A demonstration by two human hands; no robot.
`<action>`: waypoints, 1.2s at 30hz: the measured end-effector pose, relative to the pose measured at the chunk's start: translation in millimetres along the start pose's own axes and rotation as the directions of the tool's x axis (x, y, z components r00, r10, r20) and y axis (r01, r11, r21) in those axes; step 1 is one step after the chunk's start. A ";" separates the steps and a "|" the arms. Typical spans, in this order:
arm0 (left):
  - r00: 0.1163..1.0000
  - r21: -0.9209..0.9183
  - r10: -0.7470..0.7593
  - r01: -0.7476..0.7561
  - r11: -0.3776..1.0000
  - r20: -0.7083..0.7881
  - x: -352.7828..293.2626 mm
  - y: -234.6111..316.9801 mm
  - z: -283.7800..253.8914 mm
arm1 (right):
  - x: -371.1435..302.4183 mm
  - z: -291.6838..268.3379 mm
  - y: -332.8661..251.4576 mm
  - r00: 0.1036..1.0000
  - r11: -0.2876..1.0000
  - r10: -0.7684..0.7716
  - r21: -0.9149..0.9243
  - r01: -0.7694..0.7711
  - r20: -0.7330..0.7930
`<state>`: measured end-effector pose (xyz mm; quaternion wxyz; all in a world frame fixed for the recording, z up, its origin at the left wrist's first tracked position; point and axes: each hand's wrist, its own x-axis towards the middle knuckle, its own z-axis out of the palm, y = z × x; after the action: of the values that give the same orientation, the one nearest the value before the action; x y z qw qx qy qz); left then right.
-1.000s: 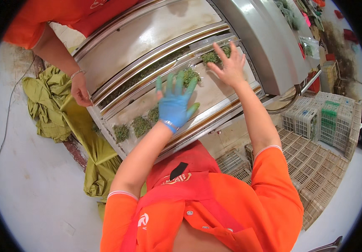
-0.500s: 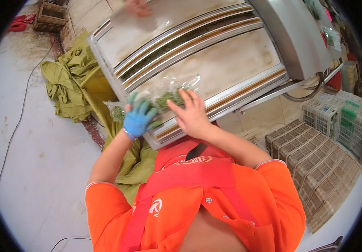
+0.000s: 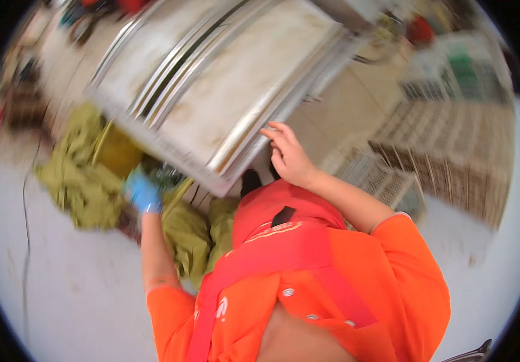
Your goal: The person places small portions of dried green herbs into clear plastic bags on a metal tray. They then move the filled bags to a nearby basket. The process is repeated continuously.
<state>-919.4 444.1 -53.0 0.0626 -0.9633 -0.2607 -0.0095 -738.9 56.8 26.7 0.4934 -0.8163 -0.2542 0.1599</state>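
My left hand (image 3: 141,190), in a blue glove, reaches down past the left corner of the metal sealing machine (image 3: 223,96). It is smeared by motion, and its fingers do not show clearly. Right beside it lies shiny clear plastic with something dark green inside (image 3: 166,176), at the mouth of an olive-yellow sack (image 3: 79,175); I cannot tell whether the hand holds any of it. My bare right hand (image 3: 291,157) is at the machine's front edge, fingers loosely stretched and apart, nothing in them.
Stacked woven crates (image 3: 447,151) stand at the right, with a smaller grey crate (image 3: 386,187) nearer to me. A dark cable (image 3: 27,241) runs along the floor at the left. More olive cloth (image 3: 190,235) lies below the machine's corner.
Both hands have left the clear bags of greens on the machine's front, which no longer lie there. My left hand moved down and left to the sack. The view has turned, and another person's hand is gone.
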 end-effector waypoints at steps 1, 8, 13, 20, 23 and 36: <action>0.999 0.062 -0.038 0.035 0.997 0.039 -14.5 -21.0 15.3 | -17.9 -22.2 6.8 0.994 0.996 0.091 -0.008 -0.091 -0.055; 0.921 -0.235 0.285 -0.349 0.907 -0.267 -15.9 85.1 -38.9 | -184.9 -113.5 28.2 0.847 0.915 0.324 -0.087 -0.393 -0.422; 0.526 -0.464 0.756 -0.821 0.333 -0.390 -7.5 378.0 -135.7 | -341.4 -159.6 74.8 0.609 0.838 0.370 -0.030 -0.544 -0.702; -0.013 -0.559 0.950 -0.806 -0.194 -0.311 -229.7 720.1 -176.9 | -591.0 -259.3 175.0 0.252 0.543 0.444 0.034 -0.839 -0.860; 0.037 -0.779 0.952 -0.586 -0.225 -0.303 -377.6 811.9 -145.8 | -671.0 -318.3 268.1 0.199 0.412 0.502 0.031 -0.911 -0.842; 0.428 -0.431 0.894 -0.788 0.440 0.131 -524.7 1057.0 12.1 | -746.6 -518.7 557.1 0.267 0.298 0.286 -0.180 -0.938 -0.920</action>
<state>-840.6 -722.4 -213.9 -0.1365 -0.9435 0.2618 0.1502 -942.0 -960.3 -220.2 0.0535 -0.9375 0.3261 -0.1088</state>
